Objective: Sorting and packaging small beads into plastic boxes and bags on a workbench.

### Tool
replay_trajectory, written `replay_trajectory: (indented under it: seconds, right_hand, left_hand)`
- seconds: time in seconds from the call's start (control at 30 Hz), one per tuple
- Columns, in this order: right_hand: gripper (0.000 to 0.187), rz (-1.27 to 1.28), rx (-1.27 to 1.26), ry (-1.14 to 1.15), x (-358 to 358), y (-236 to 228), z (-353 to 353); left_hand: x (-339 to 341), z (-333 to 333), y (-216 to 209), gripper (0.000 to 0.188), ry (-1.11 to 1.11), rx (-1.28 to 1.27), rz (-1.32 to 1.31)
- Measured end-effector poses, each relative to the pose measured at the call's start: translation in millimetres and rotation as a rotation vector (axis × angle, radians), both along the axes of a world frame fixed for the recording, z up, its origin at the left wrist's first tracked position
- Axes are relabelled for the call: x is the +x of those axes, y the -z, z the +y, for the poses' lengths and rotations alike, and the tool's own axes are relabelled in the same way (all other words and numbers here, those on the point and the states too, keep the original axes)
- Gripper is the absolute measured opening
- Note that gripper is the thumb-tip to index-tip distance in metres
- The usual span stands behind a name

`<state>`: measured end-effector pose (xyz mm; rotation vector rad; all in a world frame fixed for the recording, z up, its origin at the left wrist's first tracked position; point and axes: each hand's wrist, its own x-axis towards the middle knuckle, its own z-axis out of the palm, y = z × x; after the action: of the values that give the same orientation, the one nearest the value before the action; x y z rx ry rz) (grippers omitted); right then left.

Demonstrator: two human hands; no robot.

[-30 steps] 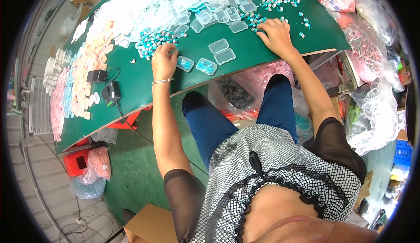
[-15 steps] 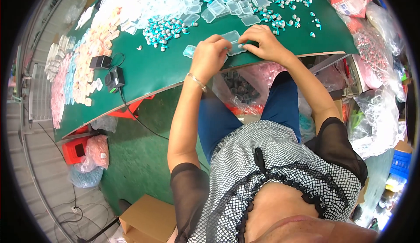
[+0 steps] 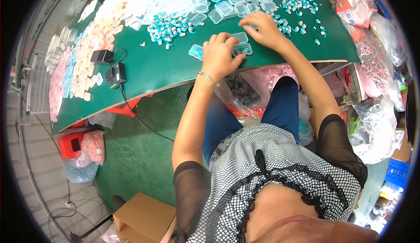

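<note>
My left hand (image 3: 221,56) rests at the near edge of the table, its thumb and fingers holding the left end of a small clear plastic box (image 3: 248,50). The box stands unfolded, its lid (image 3: 240,36) lying back, with small teal and grey pieces in the tray. Left of that hand lies another clear box (image 3: 195,51) with teal inside, partly covered by the hand. My right hand (image 3: 264,28) is raised beyond the box, fingers apart and nothing visible in them. Beside it lies a pile of small grey-and-teal pieces (image 3: 283,26).
Another pile of grey-and-teal pieces (image 3: 168,28) lies left of centre. Clear boxes (image 3: 225,8) heap along the back of the green table (image 3: 148,70). Peach pieces (image 3: 87,68) and black adapters (image 3: 116,74) with a cable lie at left. Plastic bags (image 3: 372,46) crowd the right side.
My right hand has lifted off the box and moved away toward the far pile. My left hand has shifted right, over the box's left end. The view has shifted slightly.
</note>
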<state>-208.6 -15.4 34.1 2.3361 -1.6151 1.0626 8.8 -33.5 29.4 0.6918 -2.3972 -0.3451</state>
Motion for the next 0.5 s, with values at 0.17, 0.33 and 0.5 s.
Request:
replay_trajectory:
  seconds: [0.17,0.33,0.5]
  right_hand:
    - [0.013,0.128,-0.149,0.273,7.7,1.8,-78.7]
    - [0.015,0.349,0.014,0.439,16.2,-2.1,-125.1]
    - [0.013,0.382,0.220,0.420,19.1,-11.1,-114.7]
  left_hand:
    - [-11.9,4.8,14.0,0.041,-0.082,-0.111,-0.011]
    - [-14.3,8.3,18.8,0.041,-0.108,-0.118,0.059]
    - [-9.4,8.5,23.5,0.041,-0.112,-0.125,0.106]
